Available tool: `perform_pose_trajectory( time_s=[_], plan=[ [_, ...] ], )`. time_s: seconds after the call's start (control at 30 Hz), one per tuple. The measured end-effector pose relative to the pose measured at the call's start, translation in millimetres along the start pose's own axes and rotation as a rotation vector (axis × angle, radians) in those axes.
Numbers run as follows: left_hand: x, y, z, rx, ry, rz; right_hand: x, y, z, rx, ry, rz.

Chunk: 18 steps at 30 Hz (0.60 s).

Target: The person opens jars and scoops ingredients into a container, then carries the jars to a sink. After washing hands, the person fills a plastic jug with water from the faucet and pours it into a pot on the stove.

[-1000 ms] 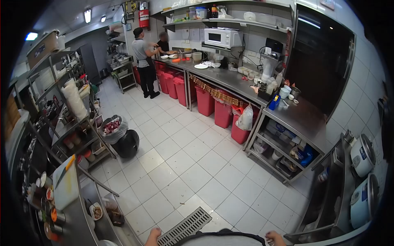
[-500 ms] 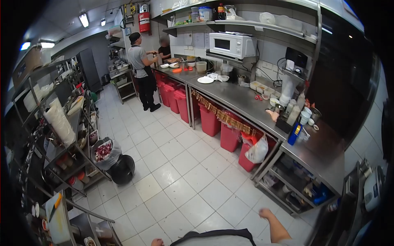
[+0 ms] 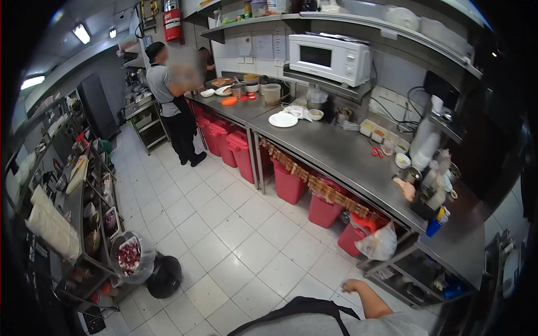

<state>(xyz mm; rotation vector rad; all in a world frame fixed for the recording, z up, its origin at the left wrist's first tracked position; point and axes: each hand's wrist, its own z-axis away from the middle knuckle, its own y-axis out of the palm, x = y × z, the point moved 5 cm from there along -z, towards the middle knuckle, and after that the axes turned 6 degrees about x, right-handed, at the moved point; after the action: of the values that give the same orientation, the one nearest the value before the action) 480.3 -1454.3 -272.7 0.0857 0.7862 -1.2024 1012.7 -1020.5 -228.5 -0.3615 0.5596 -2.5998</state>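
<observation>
My right hand (image 3: 351,285) hangs over the tiled floor (image 3: 241,274) at the bottom of the view, its fingers curled in, and no object shows in it. It touches nothing that I can see. Nearest to it are a whitish plastic bag (image 3: 380,243) hanging at the counter's end and a red bin (image 3: 351,239) under the steel counter (image 3: 330,143). My left hand is out of view. A dark apron strap (image 3: 305,308) crosses my grey shirt at the lower edge.
A person (image 3: 168,101) in a cap stands at the far counter; another person is partly hidden behind. A white microwave (image 3: 328,59) sits above the counter. On the left are a lined bin (image 3: 131,257), a black lid (image 3: 164,277) and a rack (image 3: 84,207).
The view has moved forward and turned, so the counter, microwave and person appear larger. My left hand has dropped out of view. My right hand remains low beside me.
</observation>
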Motion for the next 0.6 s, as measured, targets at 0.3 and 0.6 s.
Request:
perform_pose_trajectory(
  time_s=[0.3, 0.6],
  plan=[
    [-369, -47, -219, -0.042, 0.537, 0.042, -28, -230, -82, -0.163, 0.181, -0.621],
    [-357, -91, -281, 0.132, 0.012, -0.184, 236, -651, -181, -0.608, -0.504, -0.204]
  ],
)
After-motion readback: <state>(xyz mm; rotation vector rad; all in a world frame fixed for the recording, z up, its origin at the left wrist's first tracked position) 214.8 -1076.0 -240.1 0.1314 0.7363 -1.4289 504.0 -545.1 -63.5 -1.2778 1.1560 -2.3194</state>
